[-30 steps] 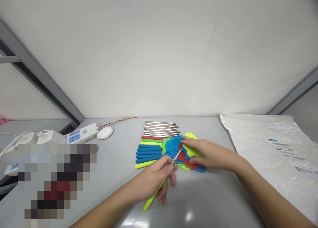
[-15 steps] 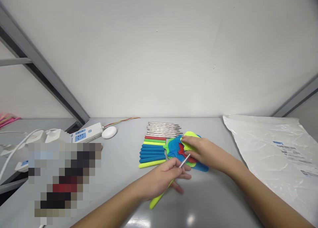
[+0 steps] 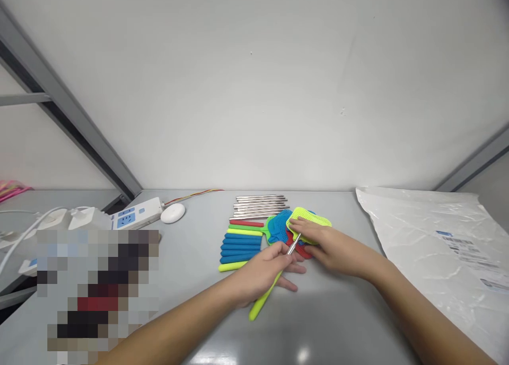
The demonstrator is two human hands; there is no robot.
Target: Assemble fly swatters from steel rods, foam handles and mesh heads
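My left hand (image 3: 274, 269) grips a metal rod (image 3: 293, 245) with a yellow-green handle (image 3: 262, 303) on its lower end, pinched between thumb and index finger while the other fingers spread. The rod's upper tip lies close to my right hand (image 3: 318, 241). That hand has its fingers on a yellow-green mesh fly swatter head (image 3: 305, 213), the thumb tucked below. Under it lie a blue swatter head (image 3: 278, 226), a red one (image 3: 304, 252) and a green one, partly hidden. Left of the pile are several blue handles (image 3: 240, 247) in a row.
Several metal rods (image 3: 260, 205) lie at the back, with a red handle (image 3: 246, 223) just in front. A white plastic package (image 3: 429, 238) covers the right side. On the left are a power strip (image 3: 137, 214), a white round device (image 3: 173, 213) and a pixelated patch.
My right hand has taken hold of the yellow-green swatter head and turned it, so more of it shows. My left hand has brought the rod's tip slightly up toward it.
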